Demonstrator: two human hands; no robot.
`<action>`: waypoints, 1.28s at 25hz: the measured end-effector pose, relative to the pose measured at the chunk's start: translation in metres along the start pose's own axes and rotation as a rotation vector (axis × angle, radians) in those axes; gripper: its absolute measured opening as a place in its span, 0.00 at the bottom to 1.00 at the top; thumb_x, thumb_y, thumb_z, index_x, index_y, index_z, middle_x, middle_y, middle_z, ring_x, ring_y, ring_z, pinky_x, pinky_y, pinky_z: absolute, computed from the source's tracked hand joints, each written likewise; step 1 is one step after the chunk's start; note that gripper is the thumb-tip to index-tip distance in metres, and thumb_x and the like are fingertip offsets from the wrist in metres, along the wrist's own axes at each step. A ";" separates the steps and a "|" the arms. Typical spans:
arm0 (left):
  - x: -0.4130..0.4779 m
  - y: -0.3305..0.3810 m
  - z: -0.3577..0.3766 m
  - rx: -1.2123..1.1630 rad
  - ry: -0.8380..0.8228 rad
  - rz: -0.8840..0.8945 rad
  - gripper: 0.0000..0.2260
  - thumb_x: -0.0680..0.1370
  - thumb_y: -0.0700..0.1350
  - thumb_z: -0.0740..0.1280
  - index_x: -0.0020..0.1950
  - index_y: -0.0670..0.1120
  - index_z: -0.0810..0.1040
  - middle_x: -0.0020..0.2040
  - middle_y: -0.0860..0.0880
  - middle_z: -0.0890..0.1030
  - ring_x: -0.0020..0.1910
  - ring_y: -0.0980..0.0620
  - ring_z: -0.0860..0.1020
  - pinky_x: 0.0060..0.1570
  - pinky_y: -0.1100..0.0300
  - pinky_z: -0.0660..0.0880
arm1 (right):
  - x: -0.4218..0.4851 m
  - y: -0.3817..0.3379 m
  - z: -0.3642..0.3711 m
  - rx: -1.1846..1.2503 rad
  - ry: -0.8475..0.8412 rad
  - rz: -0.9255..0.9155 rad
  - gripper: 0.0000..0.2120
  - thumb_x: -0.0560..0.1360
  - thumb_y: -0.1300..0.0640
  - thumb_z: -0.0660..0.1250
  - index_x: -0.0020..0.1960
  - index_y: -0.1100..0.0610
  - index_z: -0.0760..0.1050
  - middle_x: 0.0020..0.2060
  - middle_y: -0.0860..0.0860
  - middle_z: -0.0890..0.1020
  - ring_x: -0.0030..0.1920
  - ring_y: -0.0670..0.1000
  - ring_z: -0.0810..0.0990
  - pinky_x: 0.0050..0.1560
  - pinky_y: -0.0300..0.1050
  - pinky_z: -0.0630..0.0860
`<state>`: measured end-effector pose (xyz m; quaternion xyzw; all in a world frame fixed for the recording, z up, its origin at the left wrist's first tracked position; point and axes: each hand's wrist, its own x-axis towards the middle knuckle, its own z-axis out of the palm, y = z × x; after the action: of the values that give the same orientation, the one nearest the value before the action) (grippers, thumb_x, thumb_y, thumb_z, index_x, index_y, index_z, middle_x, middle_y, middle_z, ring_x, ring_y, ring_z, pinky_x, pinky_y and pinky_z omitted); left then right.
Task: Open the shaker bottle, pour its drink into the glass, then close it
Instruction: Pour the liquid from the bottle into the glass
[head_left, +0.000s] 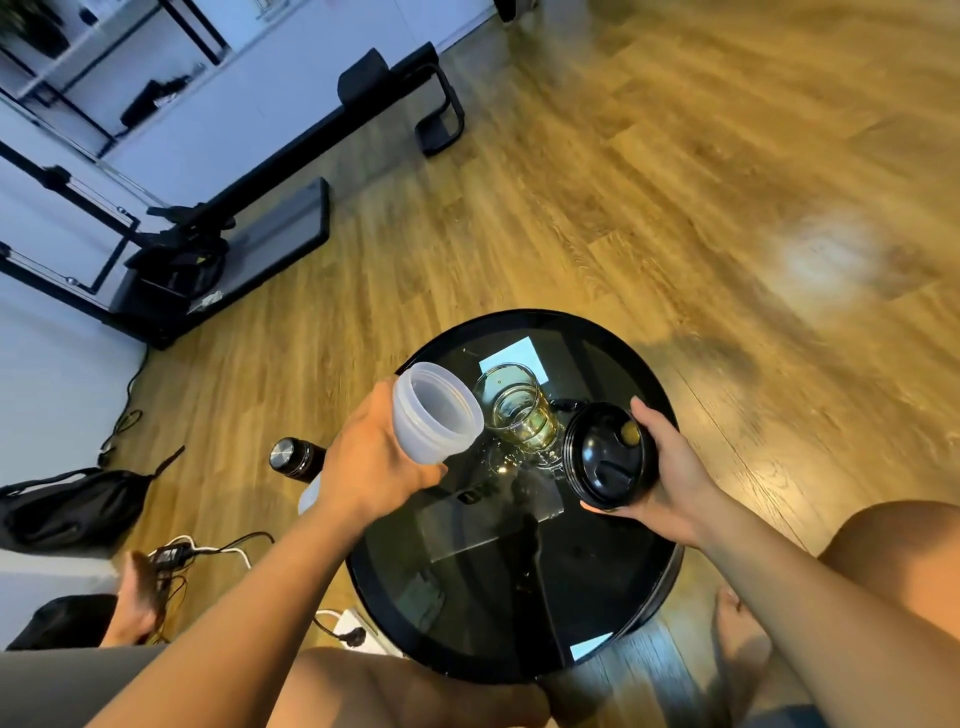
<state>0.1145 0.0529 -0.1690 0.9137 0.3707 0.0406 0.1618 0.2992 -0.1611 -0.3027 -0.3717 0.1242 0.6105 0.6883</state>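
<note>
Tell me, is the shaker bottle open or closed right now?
Open. The left hand holds the shaker bottle with its mouth bare, while the right hand holds the black lid apart.

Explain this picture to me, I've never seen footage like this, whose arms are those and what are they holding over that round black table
There is no machine here. A camera worn on a person's head looks down, so the arms are the wearer's own. The left hand holds a clear plastic shaker bottle, open and tipped toward the camera; it looks empty. The right hand holds the bottle's black lid, taken off. On the round table, with its dark glass top, stands a glass of yellowish drink, between the bottle and the lid. A dark flask stands on the wooden floor to the left.
</note>
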 end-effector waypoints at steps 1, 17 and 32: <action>0.001 0.001 0.000 0.012 -0.004 0.002 0.39 0.58 0.52 0.82 0.63 0.61 0.66 0.57 0.58 0.78 0.56 0.49 0.80 0.51 0.43 0.81 | 0.000 0.000 0.000 -0.002 -0.001 0.001 0.36 0.65 0.36 0.71 0.68 0.53 0.76 0.61 0.62 0.82 0.59 0.67 0.81 0.51 0.63 0.81; 0.010 0.007 -0.001 0.200 -0.031 0.018 0.40 0.60 0.51 0.81 0.68 0.54 0.67 0.57 0.53 0.76 0.55 0.44 0.78 0.49 0.43 0.79 | -0.001 -0.001 0.002 -0.009 0.006 0.015 0.27 0.74 0.37 0.66 0.65 0.54 0.77 0.60 0.62 0.82 0.60 0.66 0.81 0.59 0.65 0.78; 0.008 0.005 -0.008 0.228 -0.027 0.021 0.40 0.61 0.51 0.82 0.69 0.55 0.67 0.57 0.53 0.76 0.55 0.46 0.77 0.48 0.44 0.79 | 0.002 0.001 0.000 -0.016 -0.022 0.026 0.30 0.74 0.37 0.66 0.69 0.53 0.74 0.63 0.62 0.80 0.62 0.66 0.79 0.56 0.63 0.79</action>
<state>0.1219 0.0569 -0.1605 0.9305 0.3608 -0.0127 0.0613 0.2992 -0.1596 -0.3047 -0.3688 0.1165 0.6246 0.6784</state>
